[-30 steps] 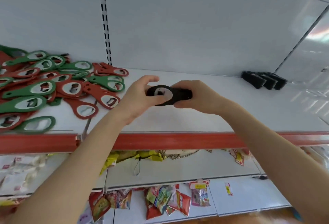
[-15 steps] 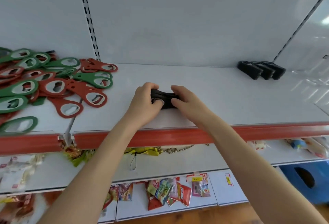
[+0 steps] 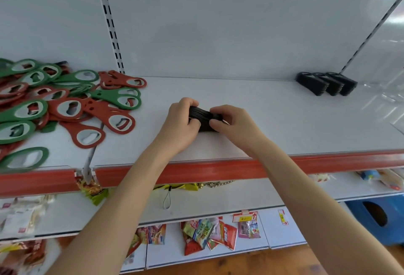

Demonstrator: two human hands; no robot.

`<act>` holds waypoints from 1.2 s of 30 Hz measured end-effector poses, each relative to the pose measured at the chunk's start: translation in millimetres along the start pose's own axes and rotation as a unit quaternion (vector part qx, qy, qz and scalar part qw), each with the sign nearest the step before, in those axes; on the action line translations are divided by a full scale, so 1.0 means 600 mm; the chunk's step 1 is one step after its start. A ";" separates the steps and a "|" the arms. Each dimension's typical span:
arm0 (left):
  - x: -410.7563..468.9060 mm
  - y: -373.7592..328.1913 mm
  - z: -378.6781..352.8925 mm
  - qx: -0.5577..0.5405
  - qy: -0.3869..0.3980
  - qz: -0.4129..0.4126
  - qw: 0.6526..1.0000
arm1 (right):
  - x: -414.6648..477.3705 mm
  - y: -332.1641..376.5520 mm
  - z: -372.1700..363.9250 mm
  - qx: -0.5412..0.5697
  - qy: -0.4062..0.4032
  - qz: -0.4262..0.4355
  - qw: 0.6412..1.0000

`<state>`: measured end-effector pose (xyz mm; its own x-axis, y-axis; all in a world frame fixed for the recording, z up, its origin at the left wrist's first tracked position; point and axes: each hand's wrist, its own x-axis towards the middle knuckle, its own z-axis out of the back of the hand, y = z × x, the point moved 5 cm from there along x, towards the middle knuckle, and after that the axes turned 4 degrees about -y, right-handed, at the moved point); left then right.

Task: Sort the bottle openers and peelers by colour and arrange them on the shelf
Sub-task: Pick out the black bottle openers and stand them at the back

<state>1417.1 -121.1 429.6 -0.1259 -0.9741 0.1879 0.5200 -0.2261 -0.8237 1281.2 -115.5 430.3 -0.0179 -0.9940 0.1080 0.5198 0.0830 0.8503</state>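
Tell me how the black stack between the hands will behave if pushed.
The black stack looks like thin flat pieces on edge, so it may fan apart once the left hand and right hand release. On the smooth shelf it should slide, not roll.

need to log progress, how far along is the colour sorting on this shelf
Done: three black stacks stand in a row at the back right of the shelf. In hand: the left hand and right hand grip another black bundle near the shelf's middle. Left: the red and green openers lie mixed in one pile on the left, unsorted. Most of the job remains.
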 end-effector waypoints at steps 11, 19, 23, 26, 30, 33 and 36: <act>-0.005 0.009 -0.006 0.087 0.054 -0.026 0.994 | 0.008 0.005 -0.004 -0.097 0.050 0.059 0.992; 0.004 0.015 0.027 0.138 0.013 -0.088 0.986 | 0.009 -0.007 0.002 -0.097 0.040 0.069 0.992; 0.009 0.008 0.049 0.132 -0.004 -0.121 0.984 | 0.007 -0.003 0.003 -0.100 0.043 0.078 0.991; 0.014 0.005 0.051 0.130 0.006 -0.133 0.983 | 0.007 0.006 0.006 -0.107 0.051 0.078 0.990; 0.031 0.015 0.073 -0.010 -0.005 -0.053 0.999 | 0.002 0.031 0.020 -0.030 0.062 0.037 0.997; 0.032 0.004 0.081 -0.257 -0.022 0.051 0.965 | -0.002 0.047 0.031 0.135 0.074 -0.037 0.987; 0.034 -0.008 0.071 -0.395 -0.052 0.121 0.909 | -0.008 0.055 0.023 0.252 0.093 -0.114 0.956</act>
<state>1448.0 -140.3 460.4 0.0135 -0.9993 -0.0344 -0.2521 0.0299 -0.9672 1286.4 -107.0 465.1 0.0952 -0.9818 -0.1644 0.0412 -0.1611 0.9861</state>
